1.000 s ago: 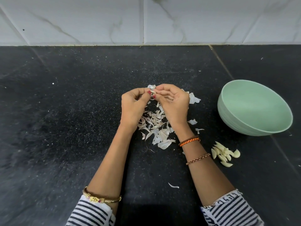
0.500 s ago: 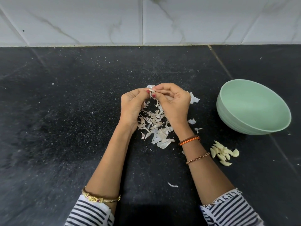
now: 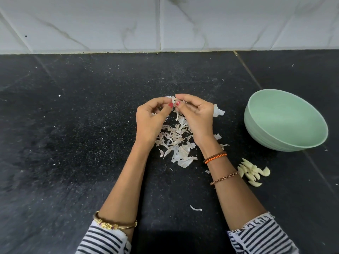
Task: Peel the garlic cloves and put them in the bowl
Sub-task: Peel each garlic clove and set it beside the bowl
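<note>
Garlic clove (image 3: 175,100): small, mostly hidden, pinched btwn thumb and fingertips of both hands, raised above the skin pile, approx centre of counter.

Left hand (image 3: 149,119): fingers curled, thumb tip meeting the clove from the left. Right hand (image 3: 197,116): fingers curled, pinching same clove from the right; the two thumbs nearly touch.

Skins (image 3: 177,143): loose papery heap on counter directly below and btwn the wrists; stray bits just right of right hand and one nearer the sleeves.

Peeled cloves (image 3: 254,172): small cluster lying on counter, just right of right forearm, near the bowl but apart from it, not inside.

Bowl (image 3: 271,136): pale green, upright on the right side of the counter; visible interior shows no contents.

Counter (image 3: 73,143): dark speckled stone. Wide bare stretch left of left arm and behind hands up to back edge, where the white tiled wall (image 3: 110,24) rises. A seam runs diagonally past the bowl on the right.
</note>
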